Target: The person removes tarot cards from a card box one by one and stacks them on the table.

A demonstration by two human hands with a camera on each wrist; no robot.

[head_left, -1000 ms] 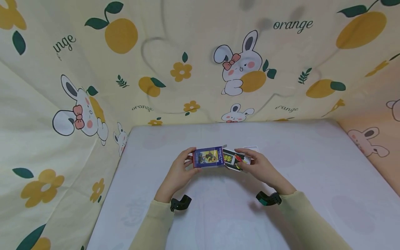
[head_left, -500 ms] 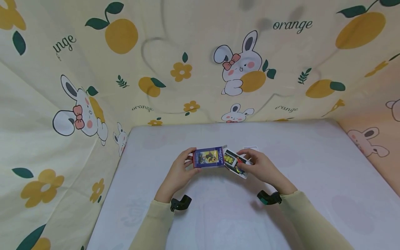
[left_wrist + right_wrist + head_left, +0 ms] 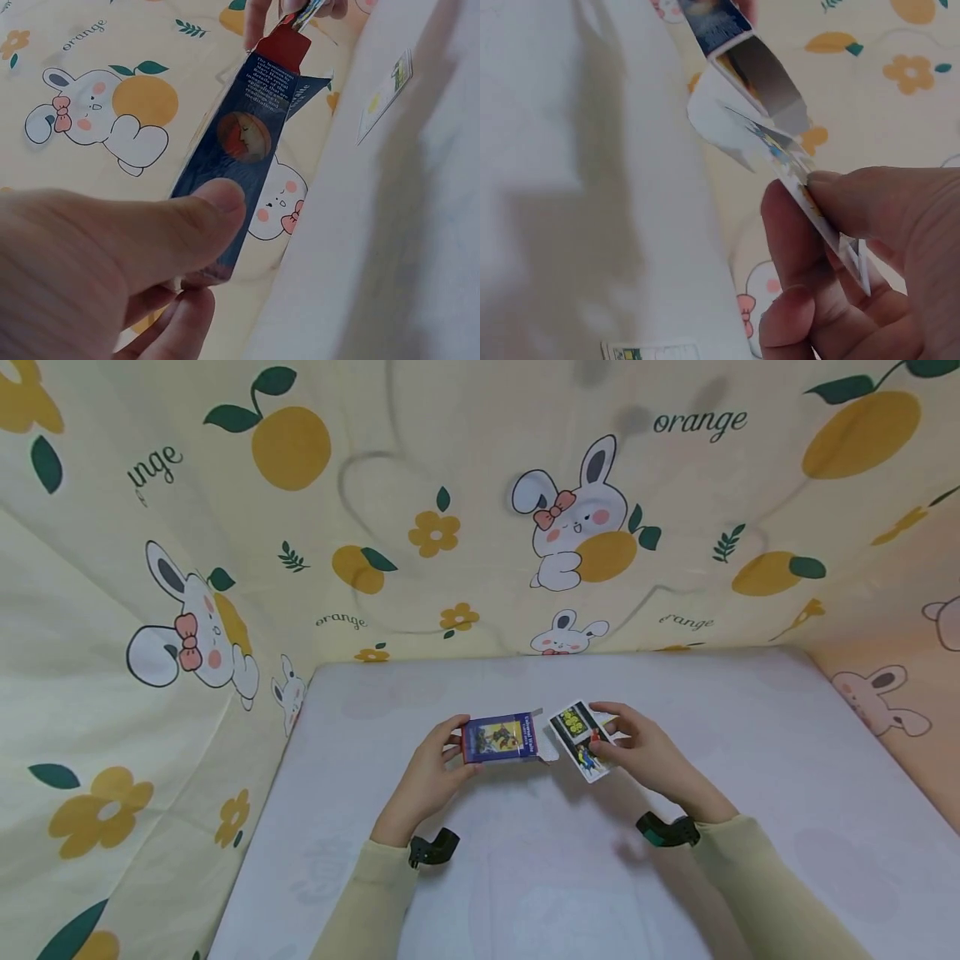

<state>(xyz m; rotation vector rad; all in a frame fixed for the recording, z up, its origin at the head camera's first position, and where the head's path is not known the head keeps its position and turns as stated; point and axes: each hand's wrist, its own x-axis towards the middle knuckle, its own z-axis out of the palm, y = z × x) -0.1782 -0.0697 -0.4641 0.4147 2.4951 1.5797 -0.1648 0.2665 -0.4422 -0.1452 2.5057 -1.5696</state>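
Note:
My left hand [image 3: 435, 760] grips a blue card box [image 3: 498, 739] by its left end, thumb along the narrow side in the left wrist view. The box's flaps stand open at its right end, facing the other hand. In my right hand [image 3: 645, 756], thumb and fingers pinch a few printed cards [image 3: 579, 739], tilted and just clear of the box in the head view. The right wrist view shows the cards [image 3: 802, 184] edge-on and slightly spread. How much lies inside the box [image 3: 754, 71] is too dark to tell.
Another card [image 3: 386, 97] lies on the white table [image 3: 525, 877], mostly hidden behind my right hand in the head view. A printed cloth [image 3: 420, 485] with rabbits and oranges rises along the table's back and sides. Each wrist wears a black strap [image 3: 435, 846].
The cards have come away from the box's open end, moving right with my right hand and turning steeper. My left hand and the box have stayed almost still.

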